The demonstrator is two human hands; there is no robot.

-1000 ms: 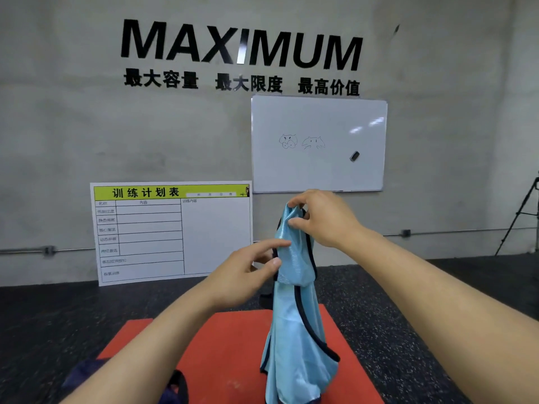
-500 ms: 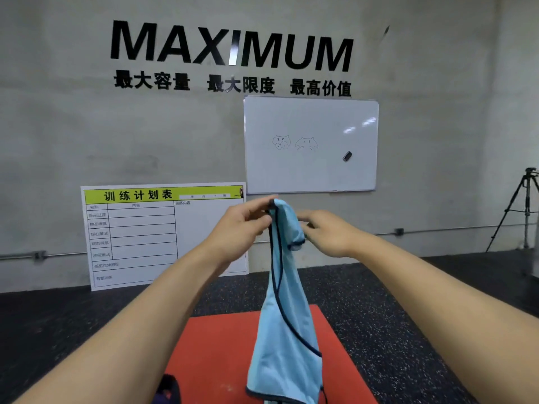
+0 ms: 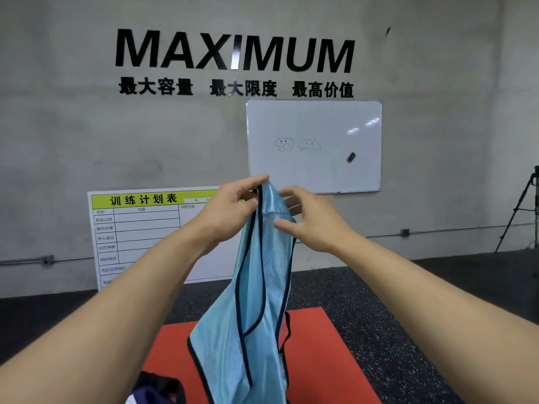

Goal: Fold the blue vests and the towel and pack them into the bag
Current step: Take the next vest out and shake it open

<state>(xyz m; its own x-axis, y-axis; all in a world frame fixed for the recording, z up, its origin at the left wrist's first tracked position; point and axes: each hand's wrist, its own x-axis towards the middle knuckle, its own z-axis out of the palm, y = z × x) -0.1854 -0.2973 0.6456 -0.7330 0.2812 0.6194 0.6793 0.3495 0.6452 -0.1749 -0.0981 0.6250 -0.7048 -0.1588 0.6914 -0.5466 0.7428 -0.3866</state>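
So the floor here is that dark speckled rubber gym stuff, running back to the concrete wall. A red mat lies flat on it, right in the middle, with its far corner pointing toward the wall. At the near edge of the mat there's a dark bag, only partly in frame. A tripod stands on the floor far right, and a training-schedule board stands on it against the wall.

Two bare forearms, no sleeves showing; left hand and right hand without gloves, rings, watch.
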